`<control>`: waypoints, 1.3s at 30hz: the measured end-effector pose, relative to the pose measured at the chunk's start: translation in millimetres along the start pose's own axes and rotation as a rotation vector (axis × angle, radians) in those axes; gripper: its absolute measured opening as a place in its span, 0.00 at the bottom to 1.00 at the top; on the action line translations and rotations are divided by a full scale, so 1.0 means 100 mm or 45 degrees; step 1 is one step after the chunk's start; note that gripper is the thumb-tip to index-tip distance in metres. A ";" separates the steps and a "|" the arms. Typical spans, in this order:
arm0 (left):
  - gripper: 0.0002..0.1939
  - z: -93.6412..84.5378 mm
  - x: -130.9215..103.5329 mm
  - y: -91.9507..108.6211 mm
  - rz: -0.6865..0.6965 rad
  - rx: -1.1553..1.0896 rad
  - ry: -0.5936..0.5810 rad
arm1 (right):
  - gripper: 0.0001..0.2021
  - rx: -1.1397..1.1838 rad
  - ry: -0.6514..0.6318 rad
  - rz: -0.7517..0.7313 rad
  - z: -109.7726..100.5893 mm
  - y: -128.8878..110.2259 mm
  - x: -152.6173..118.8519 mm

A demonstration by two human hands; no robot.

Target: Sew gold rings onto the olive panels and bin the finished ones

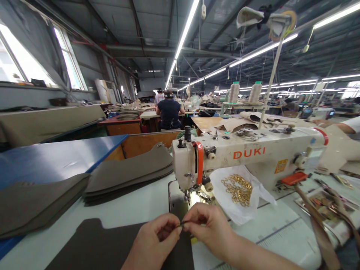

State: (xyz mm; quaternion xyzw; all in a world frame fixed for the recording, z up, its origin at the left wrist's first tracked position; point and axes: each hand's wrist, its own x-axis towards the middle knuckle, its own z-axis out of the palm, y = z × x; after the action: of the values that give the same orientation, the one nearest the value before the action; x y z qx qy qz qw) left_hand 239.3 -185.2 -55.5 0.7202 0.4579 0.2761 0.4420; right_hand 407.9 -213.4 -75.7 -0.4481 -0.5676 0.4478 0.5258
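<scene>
The pale worktable [135, 202] spreads across the foreground; on it stands the white sewing machine [244, 157], marked DUKI in orange, its arm reaching from the right toward the needle; beyond it, a seated person [170, 112] in a dark top faces away, and another person's forearm [346, 128] enters at the right edge.

To the left lies a blue surface [56, 155], with the near stack [39, 204] and the far stack [129, 170] of dark grey-brown panels in front of it; closer to the wearer, the single dark panel [104, 242] lies flat, its right part under the hands and near the needle area.

Right of the needle, a white plastic sheet [253, 210] bears a heap of gold-coloured rings [239, 189]; farther right sits an open tray [337, 221] of mixed small parts, with brown straps across it.

The left hand [157, 238] and right hand [210, 228] meet just in front of the needle, above the panel; each is closed in a thumb-and-finger pinch on the small dark piece [182, 224], which lies between their fingertips; its exact shape is too small to tell.
</scene>
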 end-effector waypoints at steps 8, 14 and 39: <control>0.06 0.02 -0.02 -0.01 0.025 -0.035 0.050 | 0.07 0.149 -0.056 0.232 0.00 -0.01 0.04; 0.09 0.01 -0.01 -0.02 0.037 -0.100 -0.094 | 0.04 0.110 -0.063 0.178 0.02 0.01 0.03; 0.14 -0.04 -0.01 -0.26 0.652 0.858 0.266 | 0.07 -0.171 -0.118 0.393 -0.19 -0.06 0.07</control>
State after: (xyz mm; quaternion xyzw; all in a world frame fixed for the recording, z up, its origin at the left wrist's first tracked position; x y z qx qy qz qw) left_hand 224.6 -179.4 -76.5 0.8828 0.3711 0.2834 0.0510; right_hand 426.2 -207.1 -67.3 -0.5430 -0.5445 0.5044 0.3928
